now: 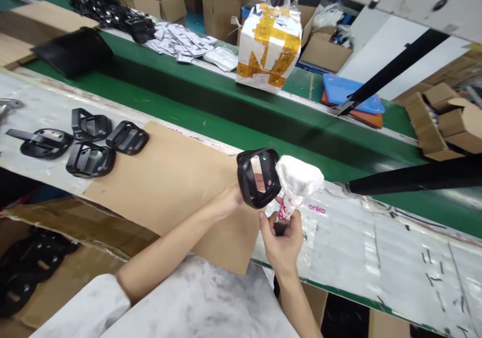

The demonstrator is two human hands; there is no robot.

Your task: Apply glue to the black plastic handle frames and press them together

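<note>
My left hand (234, 198) is closed on a black plastic frame (259, 178), a rounded square housing with an opening in its middle. The frame is held up and tilted over the bench, and most of those fingers are hidden behind it. In my right hand (283, 242) is a tool with a bulky head wrapped in white (300, 177); pink-printed tape covers its neck, and the fingers wrap round its dark handle. The wrapped head is close beside the frame's right side; I cannot tell whether they touch.
Several similar black housings (90, 159) lie on the bench at left, beside a brown cardboard sheet (181, 172). Behind runs a green conveyor belt (181, 104). Across it stand a white taped box (269, 46), paper leaflets (181, 41) and black parts (109, 14). A black post (399, 69) rises at right.
</note>
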